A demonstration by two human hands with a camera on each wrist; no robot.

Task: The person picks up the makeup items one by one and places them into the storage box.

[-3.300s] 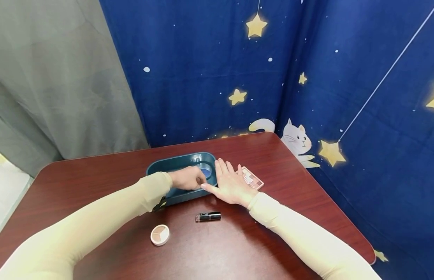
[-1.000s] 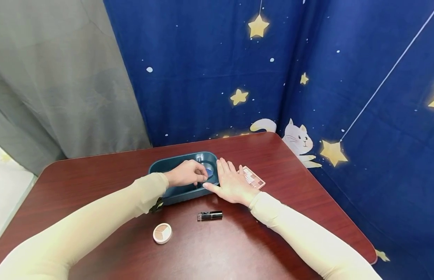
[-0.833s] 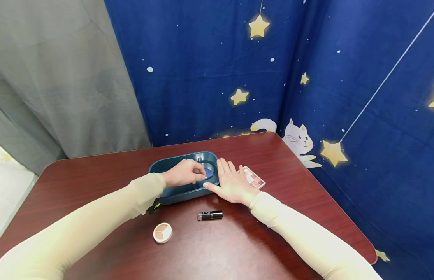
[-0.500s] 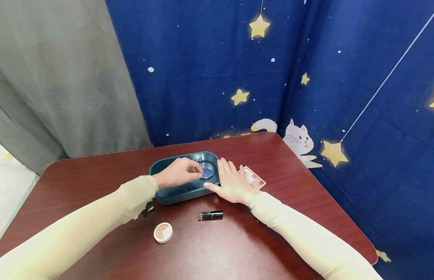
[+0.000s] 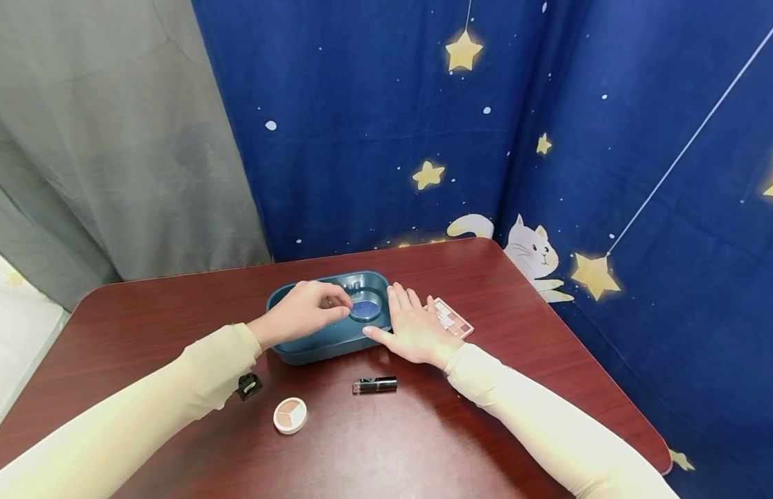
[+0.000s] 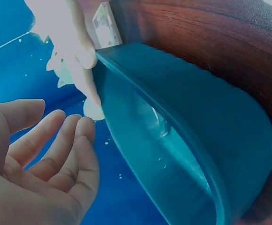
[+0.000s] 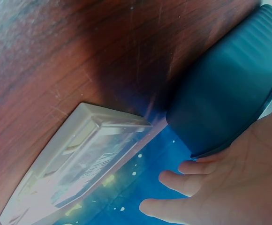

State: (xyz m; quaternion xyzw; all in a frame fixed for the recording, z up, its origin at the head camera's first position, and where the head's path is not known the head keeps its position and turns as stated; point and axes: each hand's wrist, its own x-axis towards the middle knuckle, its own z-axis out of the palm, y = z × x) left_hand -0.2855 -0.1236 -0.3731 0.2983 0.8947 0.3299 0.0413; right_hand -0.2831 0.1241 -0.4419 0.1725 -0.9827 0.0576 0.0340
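My left hand (image 5: 304, 308) hovers over the left part of a dark teal plastic basket (image 5: 326, 351), its fingers loosely curled. In the left wrist view that hand (image 6: 47, 164) shows an empty palm, held off the basket's rim. A round, clear-sided thing with a blue bottom (image 5: 365, 309) sits inside the basket at the right end. Against that end rests my right hand (image 5: 416, 327), fingers straight and thumb along the near rim. Just right of it lies an eyeshadow palette (image 5: 453, 319), partly covered by the hand; the right wrist view shows the palette (image 7: 86, 159) close up.
Nearer on the brown table (image 5: 461, 443) lie a black lipstick tube (image 5: 375, 384) with a clear end and a round three-colour compact (image 5: 290, 416). Blue star-printed curtain (image 5: 361, 138) and grey curtain (image 5: 124, 138) hang behind the table. A small black device (image 5: 249, 385) hangs under the left cuff.
My left hand has drawn up and left from the right part of the basket, and its pinched fingers have loosened. More of the round blue-bottomed thing shows. The right hand stays put.
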